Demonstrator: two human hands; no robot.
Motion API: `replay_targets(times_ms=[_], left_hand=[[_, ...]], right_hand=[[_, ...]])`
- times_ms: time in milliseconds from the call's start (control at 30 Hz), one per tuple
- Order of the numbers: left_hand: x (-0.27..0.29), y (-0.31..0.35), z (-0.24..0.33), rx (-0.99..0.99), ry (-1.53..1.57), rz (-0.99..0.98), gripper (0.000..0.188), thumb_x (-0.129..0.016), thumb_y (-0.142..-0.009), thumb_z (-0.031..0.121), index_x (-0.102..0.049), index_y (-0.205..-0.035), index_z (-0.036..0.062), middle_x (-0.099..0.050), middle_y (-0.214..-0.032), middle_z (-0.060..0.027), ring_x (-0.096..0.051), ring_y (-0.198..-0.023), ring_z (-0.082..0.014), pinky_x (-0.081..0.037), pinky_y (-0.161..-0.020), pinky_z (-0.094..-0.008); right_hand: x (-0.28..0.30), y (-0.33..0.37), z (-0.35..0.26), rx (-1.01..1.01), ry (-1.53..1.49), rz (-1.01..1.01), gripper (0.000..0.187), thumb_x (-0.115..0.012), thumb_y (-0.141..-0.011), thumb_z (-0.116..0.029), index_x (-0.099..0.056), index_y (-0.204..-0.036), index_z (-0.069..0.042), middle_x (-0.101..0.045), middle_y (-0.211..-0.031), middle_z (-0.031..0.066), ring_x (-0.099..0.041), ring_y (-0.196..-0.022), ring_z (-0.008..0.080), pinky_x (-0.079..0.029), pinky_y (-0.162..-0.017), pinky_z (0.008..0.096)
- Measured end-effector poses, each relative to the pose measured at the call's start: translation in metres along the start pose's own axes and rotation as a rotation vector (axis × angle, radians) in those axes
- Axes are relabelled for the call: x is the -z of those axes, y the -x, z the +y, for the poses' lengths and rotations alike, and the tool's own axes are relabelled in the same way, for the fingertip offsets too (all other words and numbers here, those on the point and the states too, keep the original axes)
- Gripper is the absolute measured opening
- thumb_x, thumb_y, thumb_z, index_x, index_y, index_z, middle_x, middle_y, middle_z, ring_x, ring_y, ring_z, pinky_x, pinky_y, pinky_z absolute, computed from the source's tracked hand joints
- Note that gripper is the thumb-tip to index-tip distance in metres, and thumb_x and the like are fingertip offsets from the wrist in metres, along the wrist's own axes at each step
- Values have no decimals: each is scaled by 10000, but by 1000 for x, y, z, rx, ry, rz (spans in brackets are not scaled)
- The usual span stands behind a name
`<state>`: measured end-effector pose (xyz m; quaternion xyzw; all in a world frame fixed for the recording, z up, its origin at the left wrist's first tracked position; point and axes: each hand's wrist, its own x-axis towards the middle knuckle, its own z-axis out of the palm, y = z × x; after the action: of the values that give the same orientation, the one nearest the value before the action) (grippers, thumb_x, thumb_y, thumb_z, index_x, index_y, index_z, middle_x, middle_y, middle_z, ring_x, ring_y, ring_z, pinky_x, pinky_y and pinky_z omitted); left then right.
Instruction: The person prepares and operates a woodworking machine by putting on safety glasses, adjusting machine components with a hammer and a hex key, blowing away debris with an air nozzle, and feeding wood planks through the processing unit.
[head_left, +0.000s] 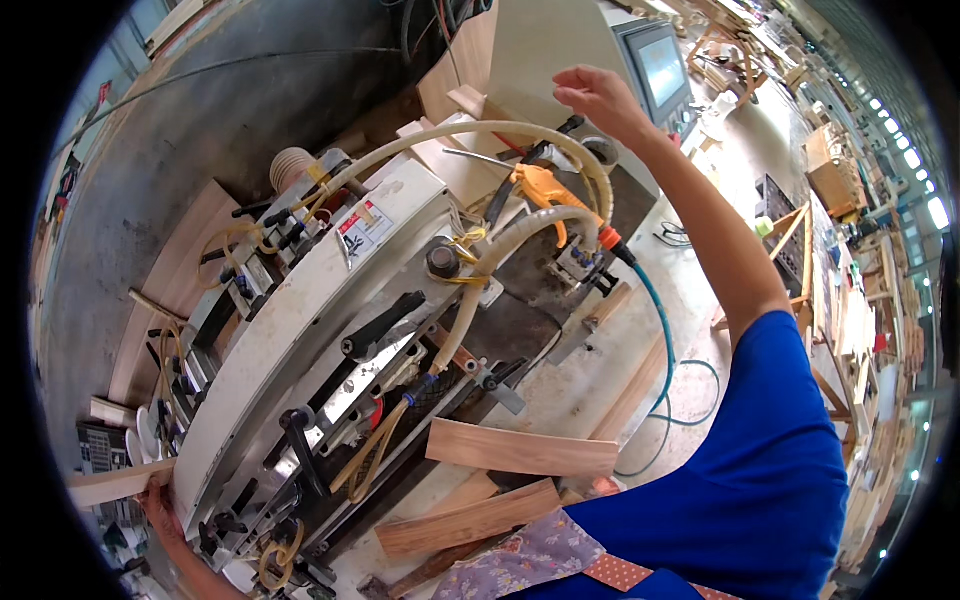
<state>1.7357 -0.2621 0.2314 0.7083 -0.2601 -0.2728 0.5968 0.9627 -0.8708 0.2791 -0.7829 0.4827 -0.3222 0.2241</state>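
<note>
Strip slip: pale flat wooden strip (pixel 110 485), far left, inner end by the long white metal machine housing (pixel 235 385); contact I can't tell. I judge it could tip, since I see just one hand at that end.
Hose snag: translucent yellowish hose (pixel 500 127) arches over the orange air gun (pixel 540 188); a low sweep of the right forearm could catch it, my guess.
Left hand (pixel 158 508): low, reaching far out, gripping the strip's inner end; fingers partly hidden from me.
Right hand (pixel 605 100): raised beside the grey-framed screen (pixel 657 68), elbow bent; fingers loosely curled, close together, nothing seen in them.
</note>
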Motion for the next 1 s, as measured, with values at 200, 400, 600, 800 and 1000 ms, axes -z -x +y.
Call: replay_targets(times_ms=[200,400,600,800,1000], left_hand=[[-7,9,2,44,56,24,483,-665,-861,189,-460,-1270,34,-544,-1226,-111,-526,-1126,-237,-408,-1005,-356],[-26,20,17,65,21,8,430,-603,-906,219,-468,-1268,28,-545,-1237,-121,-503,-1167,-253,-401,-1019,-385],[7,28,7,31,28,13,419,-592,-912,252,-484,-1252,30,-540,-1245,-119,-505,-1158,-242,-398,-1019,-388],[10,34,11,21,-11,21,457,-627,-886,274,-482,-1255,47,-539,-1234,-103,-514,-1145,-238,-395,-1024,-384],[-6,32,19,32,23,2,539,-692,-837,267,-455,-1277,65,-536,-1214,-74,-521,-1129,-225,-401,-1025,-375]], right_hand=[[-71,-79,73,-250,117,-235,377,-661,-817,-296,-629,-1056,-6,-654,-878,51,-607,-757,132,-499,-666,268],[-112,-121,140,-100,695,-416,375,-638,-733,-345,-680,-846,10,-657,-816,160,-632,-752,275,-517,-673,364],[-141,-124,158,-55,894,-607,398,-639,-675,-324,-684,-851,31,-660,-890,232,-646,-808,386,-517,-725,427],[-170,-120,173,-208,856,-562,447,-638,-715,-311,-654,-893,99,-638,-946,289,-641,-889,390,-517,-791,423],[-167,-126,183,-264,905,-620,574,-677,-697,-366,-608,-1023,101,-611,-1061,289,-616,-982,382,-512,-820,420]])
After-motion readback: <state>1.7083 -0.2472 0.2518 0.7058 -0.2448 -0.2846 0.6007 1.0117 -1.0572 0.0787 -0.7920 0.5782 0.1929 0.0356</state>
